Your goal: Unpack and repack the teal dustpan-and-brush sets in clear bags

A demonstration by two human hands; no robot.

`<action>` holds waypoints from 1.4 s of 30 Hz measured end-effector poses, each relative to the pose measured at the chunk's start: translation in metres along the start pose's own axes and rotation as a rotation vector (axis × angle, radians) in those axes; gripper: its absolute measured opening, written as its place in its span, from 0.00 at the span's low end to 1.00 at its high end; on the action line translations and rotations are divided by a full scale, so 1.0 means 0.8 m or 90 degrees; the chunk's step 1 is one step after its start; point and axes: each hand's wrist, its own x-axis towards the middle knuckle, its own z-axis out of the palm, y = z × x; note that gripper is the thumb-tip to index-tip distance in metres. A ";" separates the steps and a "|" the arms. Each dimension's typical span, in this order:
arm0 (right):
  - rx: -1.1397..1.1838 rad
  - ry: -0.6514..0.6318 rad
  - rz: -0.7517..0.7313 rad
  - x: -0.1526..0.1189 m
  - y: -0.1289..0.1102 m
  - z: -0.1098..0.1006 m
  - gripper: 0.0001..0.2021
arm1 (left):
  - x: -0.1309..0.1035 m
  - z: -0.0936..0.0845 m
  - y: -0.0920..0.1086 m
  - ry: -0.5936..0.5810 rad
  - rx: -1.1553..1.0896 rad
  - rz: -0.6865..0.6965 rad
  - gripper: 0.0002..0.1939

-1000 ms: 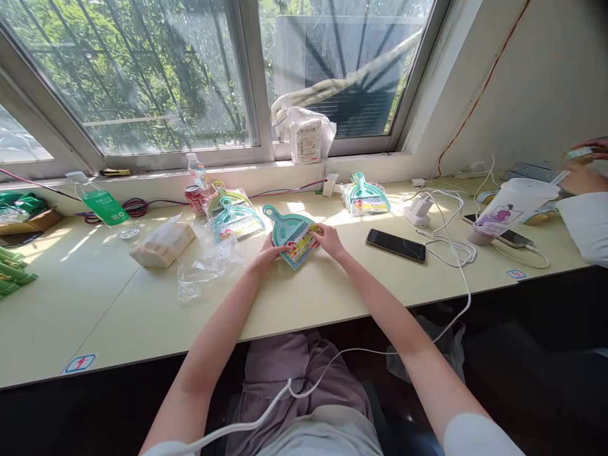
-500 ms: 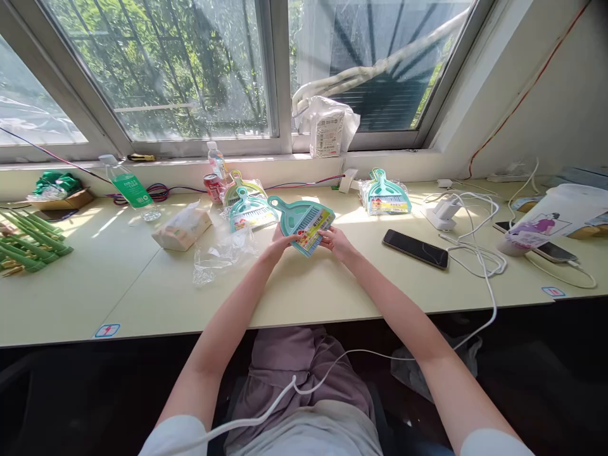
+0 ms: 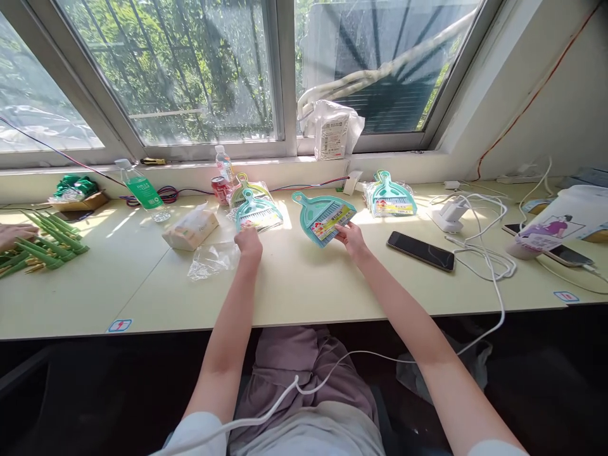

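Note:
My right hand (image 3: pixel 350 239) pinches the lower right edge of a teal dustpan and brush set (image 3: pixel 324 217) with a yellow label, tilted above the table. My left hand (image 3: pixel 249 242) has its fingers curled at the clear plastic wrapper (image 3: pixel 213 258), near the front of a teal wrapped set (image 3: pixel 257 212); whatever its fingertips hold is hidden. Behind that set lies a green-rimmed one (image 3: pixel 243 183). A stack of wrapped teal sets (image 3: pixel 389 196) lies at the right, near the wall.
A tissue pack (image 3: pixel 190 228), a green-labelled bottle (image 3: pixel 142 190) and a red can (image 3: pixel 220 189) stand left. A black phone (image 3: pixel 420 251), white cables, a charger (image 3: pixel 448 217) and a large cup (image 3: pixel 560 221) are right. Another person's hand (image 3: pixel 16 235) touches green stalks (image 3: pixel 50 244) far left.
My left hand has let go of the dustpan set and moved left to the wrapper. My right hand has carried the set slightly right. Another person's hand has appeared at far left.

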 end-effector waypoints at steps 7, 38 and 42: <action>-0.003 0.012 0.009 0.001 0.001 -0.001 0.10 | -0.004 -0.008 -0.001 0.133 -0.011 0.049 0.19; -0.140 -0.089 0.106 -0.002 -0.002 0.000 0.11 | 0.004 0.044 0.014 0.179 0.043 0.167 0.17; -0.131 -0.058 0.082 -0.001 -0.002 -0.003 0.11 | 0.003 0.042 0.016 0.205 0.025 0.179 0.20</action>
